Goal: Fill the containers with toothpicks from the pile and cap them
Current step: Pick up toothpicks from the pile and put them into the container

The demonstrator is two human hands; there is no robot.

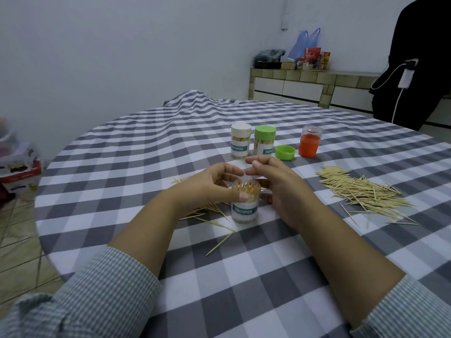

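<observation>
A clear toothpick container (pixel 244 211), uncapped and packed with toothpicks, stands upright on the checked tablecloth in front of me. My left hand (pixel 212 185) grips its rim, thumb on the near side. My right hand (pixel 273 181) is curled beside the container on its right, fingers loosely bent above the opening; I cannot tell whether it pinches anything. A large toothpick pile (pixel 363 193) lies to the right, and a smaller scatter (pixel 207 211) lies under my left hand. Behind stand a white-capped container (pixel 240 141), a green-capped container (pixel 264 141), a loose green cap (pixel 285 152) and an orange container (pixel 310 141).
The round table (pixel 146 142) has a grey-and-white checked cloth, bunched up at the far side. A person in dark clothes (pixel 419 59) stands at the far right. A low cabinet (pixel 305 86) with bags stands behind. Boxes (pixel 17 172) sit on the floor at left.
</observation>
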